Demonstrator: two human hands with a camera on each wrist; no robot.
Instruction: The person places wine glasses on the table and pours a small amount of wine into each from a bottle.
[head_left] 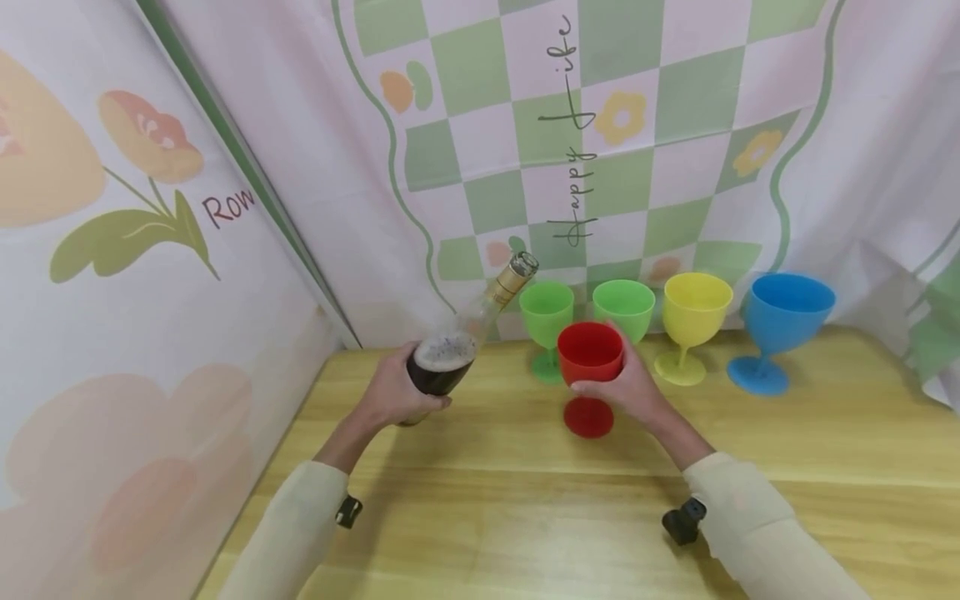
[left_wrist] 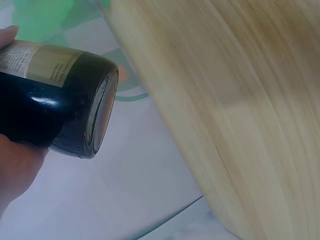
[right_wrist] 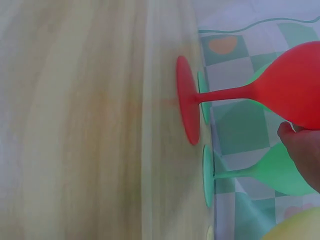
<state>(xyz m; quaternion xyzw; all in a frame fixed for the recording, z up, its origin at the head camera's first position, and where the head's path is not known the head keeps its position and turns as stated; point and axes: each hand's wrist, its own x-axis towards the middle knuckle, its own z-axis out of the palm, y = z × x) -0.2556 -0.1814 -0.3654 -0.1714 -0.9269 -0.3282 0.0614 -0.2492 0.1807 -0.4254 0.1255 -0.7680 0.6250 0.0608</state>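
Observation:
My left hand (head_left: 388, 387) grips a glass bottle (head_left: 438, 377) around its lower body. The bottle leans with its open neck up and to the right, toward the red goblet; dark liquid with froth on top shows inside. In the left wrist view, the bottle's base (left_wrist: 102, 112) and part of a label (left_wrist: 52, 65) are visible above the table's level. My right hand (head_left: 636, 385) holds a red goblet (head_left: 590, 358) by its bowl, upright, with fingers partly hidden behind it. Its foot (right_wrist: 188, 100) stands close to the tabletop in the right wrist view.
Behind the red goblet, two green goblets (head_left: 624, 307), a yellow goblet (head_left: 697, 312) and a blue goblet (head_left: 787, 312) stand in a row along the back of the wooden table (head_left: 487, 517). A printed curtain (head_left: 480, 125) hangs behind; another (head_left: 150, 333) borders the left edge.

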